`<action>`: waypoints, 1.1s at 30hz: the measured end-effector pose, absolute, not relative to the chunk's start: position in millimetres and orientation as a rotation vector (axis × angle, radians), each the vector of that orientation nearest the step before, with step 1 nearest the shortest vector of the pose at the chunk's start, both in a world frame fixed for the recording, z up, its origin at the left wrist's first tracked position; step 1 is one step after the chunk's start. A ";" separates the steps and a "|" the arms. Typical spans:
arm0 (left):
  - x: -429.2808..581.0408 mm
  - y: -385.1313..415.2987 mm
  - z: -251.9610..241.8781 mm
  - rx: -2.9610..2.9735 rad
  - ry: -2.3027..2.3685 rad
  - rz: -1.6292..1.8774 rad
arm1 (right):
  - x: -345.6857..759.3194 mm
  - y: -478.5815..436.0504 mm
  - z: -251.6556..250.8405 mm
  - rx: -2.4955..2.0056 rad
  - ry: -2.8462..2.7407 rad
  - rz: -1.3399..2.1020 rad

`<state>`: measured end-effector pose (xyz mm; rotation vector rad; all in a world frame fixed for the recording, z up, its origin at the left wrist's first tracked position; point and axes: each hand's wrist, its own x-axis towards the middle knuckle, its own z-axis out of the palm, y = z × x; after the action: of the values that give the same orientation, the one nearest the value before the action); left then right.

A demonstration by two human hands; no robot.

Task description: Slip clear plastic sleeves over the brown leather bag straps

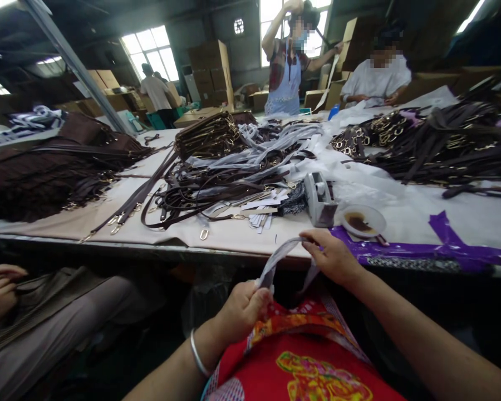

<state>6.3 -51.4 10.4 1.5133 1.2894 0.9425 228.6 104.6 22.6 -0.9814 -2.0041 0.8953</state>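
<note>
Between my two hands a strap wrapped in whitish film arches above my lap. My left hand, with a pale bangle at the wrist, is closed on one end of it. My right hand pinches the strap farther along, close to the table's front edge, and a length hangs down below that hand. On the table beyond lies a heap of dark brown straps with gold clasps. A grey tape dispenser stands just past my right hand, beside a white dish holding brown liquid.
Purple tape runs along the table edge at right. Dark bags are piled at left, more straps at right. A co-worker's hands are at far left. Two people work across the table.
</note>
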 end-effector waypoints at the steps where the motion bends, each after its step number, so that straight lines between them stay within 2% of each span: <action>1: 10.3 -53.4 17.9 1.273 1.163 0.980 | 225.7 101.0 21.9 -0.893 -2.094 0.774; 3: 19.8 -55.0 31.5 0.922 0.940 1.065 | 215.3 85.3 22.7 -0.650 -2.220 0.789; 6: 32.1 -50.9 50.4 0.629 0.682 1.192 | 192.1 52.8 21.6 -0.426 -2.210 1.183; 9: 30.4 -39.7 73.4 0.429 0.571 1.317 | 170.4 26.1 9.6 -0.523 -2.045 1.441; 13: 3.3 -14.4 99.6 0.294 0.636 1.612 | 163.9 3.3 -8.5 -0.613 -2.104 1.397; 15: -13.1 -1.2 99.5 0.346 0.746 1.797 | 170.0 -3.9 -10.3 -0.579 -2.140 1.519; 18: -31.1 11.7 77.6 0.664 1.118 2.005 | 183.5 -8.8 -1.0 -0.446 -1.862 2.101; 21: -36.6 12.7 43.6 1.458 1.575 1.884 | 197.0 -4.0 20.9 -0.261 -1.404 2.476; 24: -26.8 2.2 18.1 2.230 1.565 1.368 | 207.6 18.5 44.2 -0.217 -1.076 2.360; 27: -6.6 -18.9 10.4 2.385 1.340 1.033 | 216.6 58.9 52.5 -0.372 -0.929 2.077; 29: 6.8 -36.5 15.1 2.192 1.243 0.938 | 221.4 84.4 48.4 -0.570 -1.079 1.927; 33: 27.9 -60.5 40.9 1.276 1.002 0.899 | 215.9 92.5 36.0 -0.894 -1.619 1.434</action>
<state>27.9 -60.5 40.9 1.2764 1.0021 0.8991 215.9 92.5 36.0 -0.8940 -1.6193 1.4335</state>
